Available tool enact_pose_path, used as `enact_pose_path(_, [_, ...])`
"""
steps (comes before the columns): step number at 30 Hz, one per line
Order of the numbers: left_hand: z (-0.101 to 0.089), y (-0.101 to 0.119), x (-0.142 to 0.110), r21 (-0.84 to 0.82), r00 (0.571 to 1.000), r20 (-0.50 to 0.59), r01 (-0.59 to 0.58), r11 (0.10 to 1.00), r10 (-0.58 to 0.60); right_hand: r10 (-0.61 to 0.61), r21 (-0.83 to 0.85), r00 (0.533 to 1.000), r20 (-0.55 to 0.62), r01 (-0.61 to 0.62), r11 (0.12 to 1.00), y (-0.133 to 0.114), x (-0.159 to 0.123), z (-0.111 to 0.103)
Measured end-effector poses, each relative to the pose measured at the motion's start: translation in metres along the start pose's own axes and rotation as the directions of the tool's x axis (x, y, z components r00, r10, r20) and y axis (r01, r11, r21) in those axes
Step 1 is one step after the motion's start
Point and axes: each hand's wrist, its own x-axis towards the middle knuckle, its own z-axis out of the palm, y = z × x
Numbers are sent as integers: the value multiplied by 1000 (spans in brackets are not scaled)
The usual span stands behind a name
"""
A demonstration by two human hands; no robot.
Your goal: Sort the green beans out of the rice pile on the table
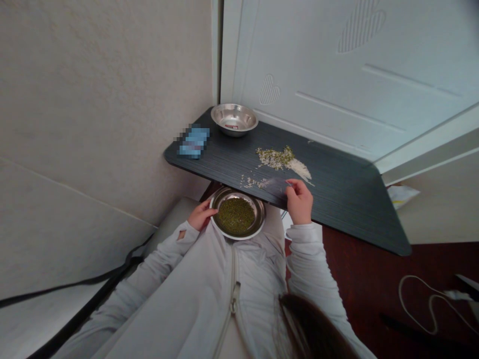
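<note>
At your far left, the packet (pixel 194 142) lies flat on the table (pixel 348 199) by the wall, blurred out so you can't read it; that corner probably just keeps it away from your hands. Below it, your left hand (pixel 201 215) is clamped on the lap bowl (pixel 259 214), thumb over the rim and fingers outside. The bowl rests on your thighs, its far rim close by the table's near edge, and your grip likely steadies it, since a lap is soft and uneven. Green beans (pixel 236 217) cover its bottom. Up at the back edge stands the other bowl (pixel 224 117), upright, a small label (pixel 232 126) inside; it seems set there to leave the front free.

Next come loose grains (pixel 252 182) scattered near the front edge, within easy reach. Beyond them, farther back, lies the pile (pixel 275 158), pale and green mixed, with a white streak (pixel 300 169) trailing off to its right. Your right hand (pixel 300 202) hangs over the front edge, thumb and fingers together, pinching a clear sheet (pixel 277 184), too faint to identify. The pinch at one end seemingly leaves the rest of it projecting left toward the loose grains.
</note>
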Motion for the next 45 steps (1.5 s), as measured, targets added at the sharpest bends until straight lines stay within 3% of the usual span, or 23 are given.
enact_pose_path(11, [0, -1, 1, -23, 1000, 10, 0, 1000, 0, -7, 34, 999, 47, 5, 999, 2, -1, 1])
enact_pose_path(19, [-1, 0, 1, -21, 1000, 23, -2, 1000, 2, -82, 26, 970, 230, 78, 997, -4, -4, 0])
enact_pose_path(24, [-2, -1, 2, -26, 1000, 25, 2, 1000, -2, -102, 48, 953, 285, 92, 995, -3, -4, -2])
enact_pose_path(30, [-3, -2, 3, -11, 1000, 12, -9, 1000, 9, -99, 61, 960, 261, 86, 994, -1, -4, -1])
enact_pose_path(34, [-4, -3, 4, 6, 1000, 13, -8, 1000, 8, -52, 101, 982, 180, 34, 994, 0, -2, 1])
enact_pose_path(38, [-6, -4, 5, 8, 1000, 19, -2, 1000, 2, -19, 166, 982, 185, -12, 986, -1, 7, 5])
enact_pose_path(45, [-2, -2, 2, -4, 1000, 6, 2, 1000, -2, -62, 180, 992, 105, 43, 983, -3, 22, 21])
